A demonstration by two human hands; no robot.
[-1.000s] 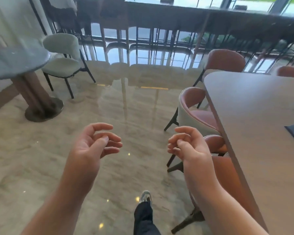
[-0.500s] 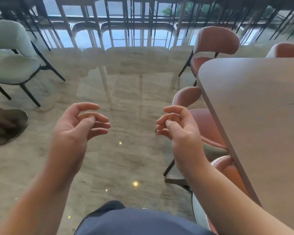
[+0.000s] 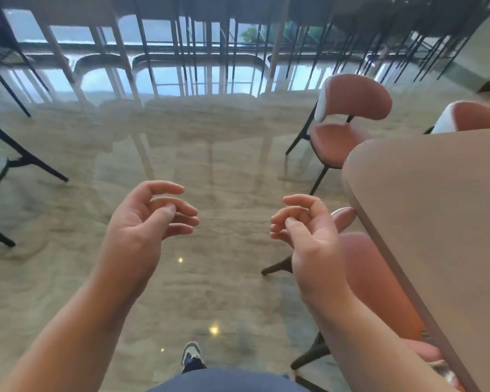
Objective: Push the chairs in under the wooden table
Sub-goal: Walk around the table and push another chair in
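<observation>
Both hands float in mid-air over the floor, well apart from each other, palms turned inward and holding nothing. On the left hand [image 3: 147,222] the fingers are loosely curled, with the thumb lying near the forefinger; the right hand [image 3: 309,230] mirrors it, fingers hanging in a relaxed curl. Bare forearms run back to the lower corners of the view.

Just beside the right hand, and partly hidden behind its wrist, stands the near terracotta-orange upholstered chair with dark legs [image 3: 379,281]. Its seat is tucked in under the long edge of the wooden table with the rounded corner [image 3: 436,222], while its dark front legs splay out onto the floor. How far under the back sits is hard to judge, as the arm covers it.

Past the table's rounded corner, a second orange chair with a curved backrest and thin black legs [image 3: 348,120] stands apart from the table edge, seat exposed. A third orange chair back [image 3: 475,117] shows above the table's far edge.

Between the hands and ahead of them stretches a wide open run of glossy beige marble floor [image 3: 210,154]. At the left margin are the black legs of a pale chair [image 3: 26,159]. One grey-and-white sneaker [image 3: 191,353] points forward at the bottom.
</observation>
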